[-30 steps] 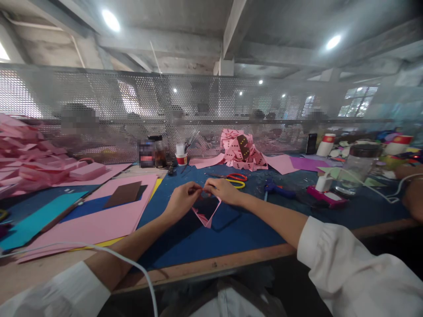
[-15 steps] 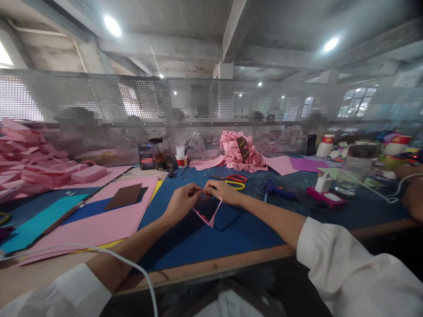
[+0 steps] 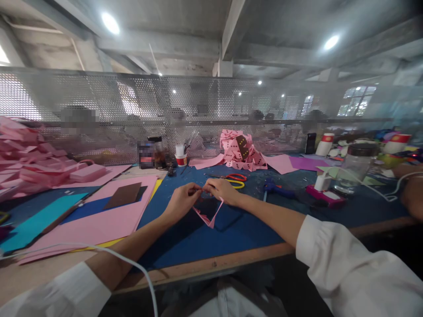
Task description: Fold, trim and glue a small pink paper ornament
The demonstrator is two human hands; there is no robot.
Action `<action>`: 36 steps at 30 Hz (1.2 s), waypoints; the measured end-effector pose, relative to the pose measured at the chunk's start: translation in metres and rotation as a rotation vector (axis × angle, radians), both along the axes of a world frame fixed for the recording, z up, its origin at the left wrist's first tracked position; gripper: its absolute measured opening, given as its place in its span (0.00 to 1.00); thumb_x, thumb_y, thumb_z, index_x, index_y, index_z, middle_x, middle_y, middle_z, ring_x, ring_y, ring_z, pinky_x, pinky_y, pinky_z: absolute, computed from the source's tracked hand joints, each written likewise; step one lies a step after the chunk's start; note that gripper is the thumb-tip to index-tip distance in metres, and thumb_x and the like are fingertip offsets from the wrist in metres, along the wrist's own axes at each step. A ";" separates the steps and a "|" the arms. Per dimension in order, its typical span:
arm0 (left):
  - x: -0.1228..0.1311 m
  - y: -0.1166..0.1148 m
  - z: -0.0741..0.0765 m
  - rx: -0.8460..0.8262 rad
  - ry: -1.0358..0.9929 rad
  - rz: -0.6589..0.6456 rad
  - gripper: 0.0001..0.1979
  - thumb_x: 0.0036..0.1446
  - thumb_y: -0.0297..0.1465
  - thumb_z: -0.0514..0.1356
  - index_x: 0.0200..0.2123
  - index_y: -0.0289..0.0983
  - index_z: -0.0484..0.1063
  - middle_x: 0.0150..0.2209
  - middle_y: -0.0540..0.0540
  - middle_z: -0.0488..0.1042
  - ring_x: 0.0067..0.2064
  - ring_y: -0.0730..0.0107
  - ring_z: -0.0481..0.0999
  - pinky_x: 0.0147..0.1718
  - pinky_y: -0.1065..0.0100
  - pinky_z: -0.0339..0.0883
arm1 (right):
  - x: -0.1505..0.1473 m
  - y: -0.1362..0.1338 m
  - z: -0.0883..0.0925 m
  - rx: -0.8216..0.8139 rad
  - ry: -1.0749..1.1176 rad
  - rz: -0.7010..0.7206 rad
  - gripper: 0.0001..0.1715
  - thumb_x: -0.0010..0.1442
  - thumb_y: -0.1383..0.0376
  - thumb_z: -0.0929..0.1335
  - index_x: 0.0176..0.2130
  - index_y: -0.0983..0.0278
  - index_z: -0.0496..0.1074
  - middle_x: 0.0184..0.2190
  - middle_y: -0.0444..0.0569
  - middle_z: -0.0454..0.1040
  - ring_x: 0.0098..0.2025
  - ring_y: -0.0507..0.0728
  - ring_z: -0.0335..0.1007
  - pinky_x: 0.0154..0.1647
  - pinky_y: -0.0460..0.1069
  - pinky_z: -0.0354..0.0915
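My left hand [image 3: 183, 197] and my right hand [image 3: 220, 189] meet fingertip to fingertip over the blue mat [image 3: 205, 246]. Both pinch the upper part of a folded pink paper strip [image 3: 211, 222], which hangs below them in an open, angular loop. The fingers hide where its ends come together. Just beyond my right hand lie scissors [image 3: 238, 181] with red and yellow handles. Behind them is a pile of folded pink paper pieces [image 3: 231, 152] marked with dark dots, one brown piece [image 3: 243, 147] with yellow dots among them.
Pink sheets [image 3: 109, 222] with a brown card [image 3: 124, 195] lie left, below a heap of pink strips [image 3: 39, 160]. Rightward are a blue glue gun [image 3: 277, 189], a magenta power strip [image 3: 327, 196], a jar [image 3: 355, 169] and another person's arm [image 3: 413, 193]. A white cable [image 3: 132, 263] crosses my left forearm.
Both hands stay almost in place, still pinching the pink paper strip. The loop has shifted only very slightly, and the whole view has tilted a little.
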State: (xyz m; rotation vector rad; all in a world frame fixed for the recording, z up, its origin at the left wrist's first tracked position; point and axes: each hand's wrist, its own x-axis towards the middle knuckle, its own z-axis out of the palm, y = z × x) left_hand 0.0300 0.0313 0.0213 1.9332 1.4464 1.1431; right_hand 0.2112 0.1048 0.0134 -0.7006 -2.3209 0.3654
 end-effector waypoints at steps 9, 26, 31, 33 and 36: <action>-0.002 0.002 0.000 -0.005 -0.024 -0.007 0.13 0.57 0.40 0.58 0.36 0.37 0.74 0.27 0.48 0.79 0.26 0.66 0.75 0.26 0.70 0.66 | 0.004 0.001 0.002 -0.269 0.106 0.153 0.26 0.68 0.49 0.59 0.32 0.66 0.70 0.29 0.46 0.74 0.33 0.51 0.71 0.35 0.45 0.62; -0.003 0.002 0.000 0.013 0.009 -0.007 0.13 0.57 0.40 0.57 0.36 0.38 0.74 0.26 0.48 0.79 0.25 0.67 0.74 0.26 0.70 0.65 | 0.004 0.006 0.005 -0.332 0.118 0.154 0.29 0.68 0.47 0.58 0.33 0.66 0.71 0.29 0.47 0.76 0.33 0.52 0.73 0.40 0.47 0.64; -0.005 0.003 0.000 -0.002 -0.031 0.015 0.14 0.57 0.42 0.57 0.37 0.37 0.73 0.27 0.47 0.80 0.25 0.66 0.75 0.24 0.70 0.64 | 0.011 0.019 0.017 -0.479 0.284 0.186 0.26 0.67 0.48 0.60 0.34 0.66 0.70 0.28 0.49 0.76 0.32 0.53 0.74 0.40 0.49 0.68; -0.008 0.004 0.000 -0.013 -0.041 0.033 0.14 0.57 0.43 0.57 0.37 0.38 0.73 0.27 0.47 0.80 0.24 0.66 0.76 0.24 0.70 0.64 | 0.018 0.021 0.024 -0.530 0.313 0.188 0.25 0.66 0.49 0.61 0.34 0.66 0.70 0.28 0.50 0.76 0.32 0.53 0.74 0.40 0.49 0.69; -0.010 0.007 0.000 0.005 -0.024 0.076 0.15 0.56 0.43 0.58 0.36 0.38 0.73 0.27 0.48 0.80 0.24 0.66 0.76 0.25 0.69 0.64 | 0.031 0.014 0.032 -0.608 0.292 0.220 0.23 0.65 0.50 0.63 0.35 0.67 0.71 0.29 0.50 0.76 0.33 0.53 0.74 0.42 0.50 0.69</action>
